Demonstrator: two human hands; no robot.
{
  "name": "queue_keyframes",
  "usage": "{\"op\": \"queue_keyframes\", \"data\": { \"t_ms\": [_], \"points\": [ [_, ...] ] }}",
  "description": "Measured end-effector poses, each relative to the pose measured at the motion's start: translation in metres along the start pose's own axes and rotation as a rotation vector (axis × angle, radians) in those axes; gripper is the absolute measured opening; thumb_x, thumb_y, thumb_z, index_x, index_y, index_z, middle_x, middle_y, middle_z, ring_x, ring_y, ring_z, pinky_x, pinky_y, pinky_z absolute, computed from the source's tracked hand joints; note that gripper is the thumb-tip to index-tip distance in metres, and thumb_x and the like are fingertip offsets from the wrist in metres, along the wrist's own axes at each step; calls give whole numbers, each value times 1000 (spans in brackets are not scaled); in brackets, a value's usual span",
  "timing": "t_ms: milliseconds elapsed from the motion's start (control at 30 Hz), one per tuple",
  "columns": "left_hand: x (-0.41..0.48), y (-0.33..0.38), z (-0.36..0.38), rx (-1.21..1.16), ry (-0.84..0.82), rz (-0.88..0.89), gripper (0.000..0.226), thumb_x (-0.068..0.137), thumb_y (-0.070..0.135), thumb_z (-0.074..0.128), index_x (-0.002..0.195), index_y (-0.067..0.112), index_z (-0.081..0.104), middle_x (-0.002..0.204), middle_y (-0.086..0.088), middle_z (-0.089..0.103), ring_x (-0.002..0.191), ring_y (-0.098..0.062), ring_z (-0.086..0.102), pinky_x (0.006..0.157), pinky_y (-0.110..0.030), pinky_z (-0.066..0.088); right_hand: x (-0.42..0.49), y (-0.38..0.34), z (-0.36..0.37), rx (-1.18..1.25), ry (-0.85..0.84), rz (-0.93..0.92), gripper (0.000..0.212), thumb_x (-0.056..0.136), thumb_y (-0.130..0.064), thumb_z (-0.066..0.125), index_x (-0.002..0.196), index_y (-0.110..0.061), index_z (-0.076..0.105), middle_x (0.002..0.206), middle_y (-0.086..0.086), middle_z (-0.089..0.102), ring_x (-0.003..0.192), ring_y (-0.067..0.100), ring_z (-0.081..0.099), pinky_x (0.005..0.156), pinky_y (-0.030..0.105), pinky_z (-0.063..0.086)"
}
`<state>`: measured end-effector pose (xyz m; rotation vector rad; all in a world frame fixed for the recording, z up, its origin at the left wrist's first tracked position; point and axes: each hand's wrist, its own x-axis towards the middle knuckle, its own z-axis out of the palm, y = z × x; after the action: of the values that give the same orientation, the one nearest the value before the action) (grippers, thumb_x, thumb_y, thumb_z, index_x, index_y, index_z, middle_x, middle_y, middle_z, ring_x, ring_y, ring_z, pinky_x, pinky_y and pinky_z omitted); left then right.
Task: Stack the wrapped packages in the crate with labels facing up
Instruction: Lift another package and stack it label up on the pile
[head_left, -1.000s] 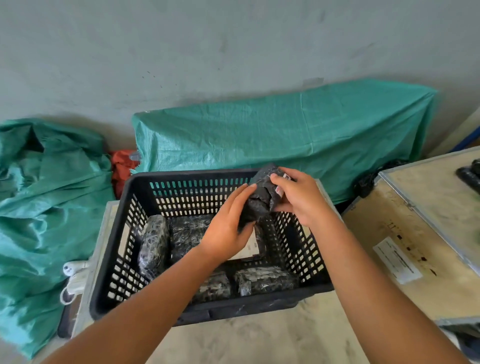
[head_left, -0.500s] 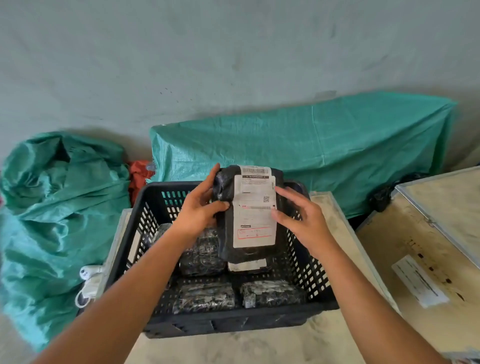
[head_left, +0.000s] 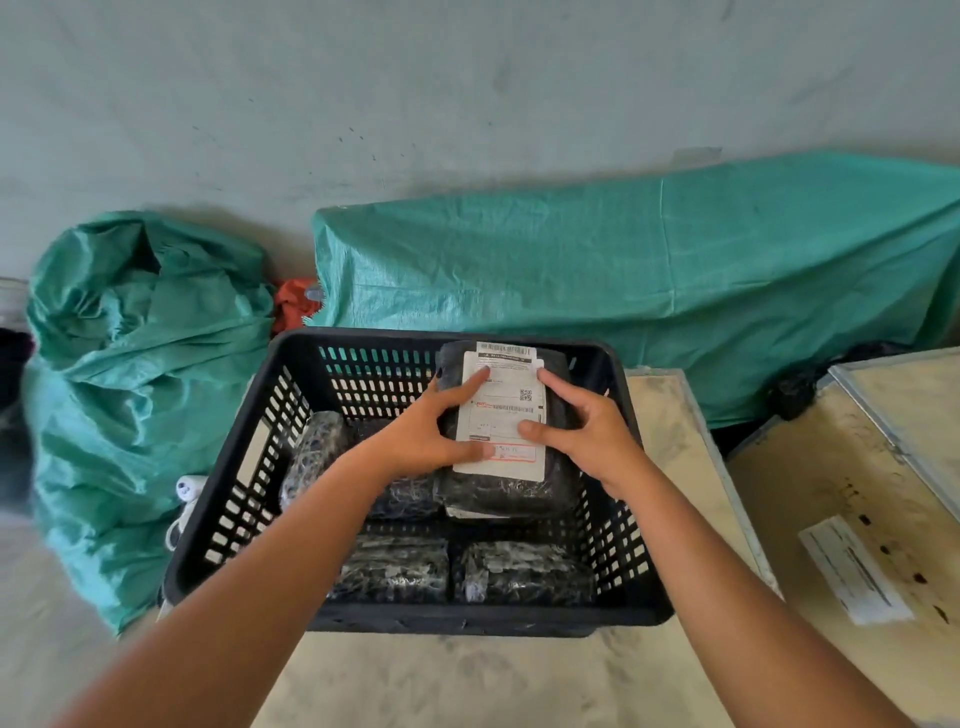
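Step in hand: setting the black film-wrapped package with the white shipping label into the black slotted plastic crate, label up.
Left hand: fingers spread and pressed on the package's left edge, thumb on the label's lower corner.
Right hand: fingers curled against the right edge, thumb on the label.
Package place: between both sets of fingers, far right of the crate, seemingly atop another package whose pale edge shows just below the thumbs.
Next move: probably let go and draw both hands out without tipping it.
Count: one crate; five other wrapped packages showing, plus that partly hidden one; two green woven tarpaulin bundles beyond the fingertips.
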<state>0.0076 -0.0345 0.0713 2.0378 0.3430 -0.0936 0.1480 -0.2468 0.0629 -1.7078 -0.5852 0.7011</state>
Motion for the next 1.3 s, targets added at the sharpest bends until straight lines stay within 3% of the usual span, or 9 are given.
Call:
{"op": "queue_keyframes", "data": {
  "t_ms": [133, 233, 433, 633, 700, 767, 833, 1100, 1300],
  "points": [
    [16, -29, 13, 63, -165, -128, 119, 74, 39, 89, 160, 42, 8, 156, 12, 29, 135, -13, 39, 108, -29, 38, 15, 28, 9, -185, -130, 161, 103, 71, -32, 94, 157, -36, 38, 158, -10, 43, 142, 11, 43, 114, 38, 44],
    [27, -46, 17, 78, -210, -192, 129, 73, 37, 90, 161, 38, -3, 144, 17, 33, 127, -9, 41, 98, -21, 37, 27, 46, 15, -286, -192, 208, 114, 68, -33, 96, 160, -36, 30, 165, -3, 33, 149, 20, 33, 118, 40, 36],
    [50, -72, 28, 25, -177, -221, 131, 72, 26, 92, 162, 33, -3, 158, 3, 33, 133, -16, 44, 106, -30, 42, 54, 69, 28, -341, -181, 262, 120, 66, -20, 97, 162, -34, 25, 164, 0, 32, 147, 25, 34, 108, 32, 35],
    [60, -94, 40, 33, -56, -205, 127, 70, 26, 92, 160, 40, 4, 153, 7, 38, 137, -21, 44, 109, -39, 44, 63, 90, 33, -343, -98, 251, 115, 66, -16, 97, 159, -37, 32, 161, 0, 39, 146, 23, 37, 110, 30, 34],
    [62, -100, 42, 101, -47, -196, 125, 73, 30, 90, 160, 43, 1, 162, -2, 30, 145, -28, 35, 113, -47, 40, 63, 96, 35, -350, -97, 244, 111, 69, -14, 95, 159, -37, 33, 160, -1, 41, 145, 22, 39, 108, 26, 34],
    [66, -103, 43, 182, -41, -229, 125, 74, 33, 89, 158, 48, -2, 168, -11, 9, 152, -34, 17, 117, -52, 33, 63, 102, 36, -354, -97, 250, 109, 72, -14, 93, 159, -38, 32, 159, -1, 43, 143, 21, 41, 106, 25, 35],
    [70, -103, 45, 213, -62, -265, 127, 73, 33, 89, 157, 49, -4, 169, -13, -5, 153, -37, 13, 117, -54, 32, 64, 105, 35, -347, -109, 265, 109, 72, -13, 93, 159, -39, 32, 159, -1, 43, 143, 20, 42, 106, 26, 36],
    [77, -104, 45, 175, -142, -276, 126, 79, 26, 85, 158, 43, -13, 169, -10, -2, 153, -31, -17, 122, -58, 13, 65, 112, 37, -389, -144, 303, 109, 78, -18, 89, 159, -46, 22, 160, -2, 40, 143, 22, 41, 105, 27, 39],
    [78, -103, 42, 178, -183, -312, 123, 83, 29, 82, 156, 48, -16, 169, -16, -7, 151, -32, -23, 121, -57, 8, 65, 108, 38, -432, -165, 310, 107, 82, -20, 86, 160, -46, 17, 160, 4, 38, 143, 25, 41, 115, 43, 41]
  ]
}}
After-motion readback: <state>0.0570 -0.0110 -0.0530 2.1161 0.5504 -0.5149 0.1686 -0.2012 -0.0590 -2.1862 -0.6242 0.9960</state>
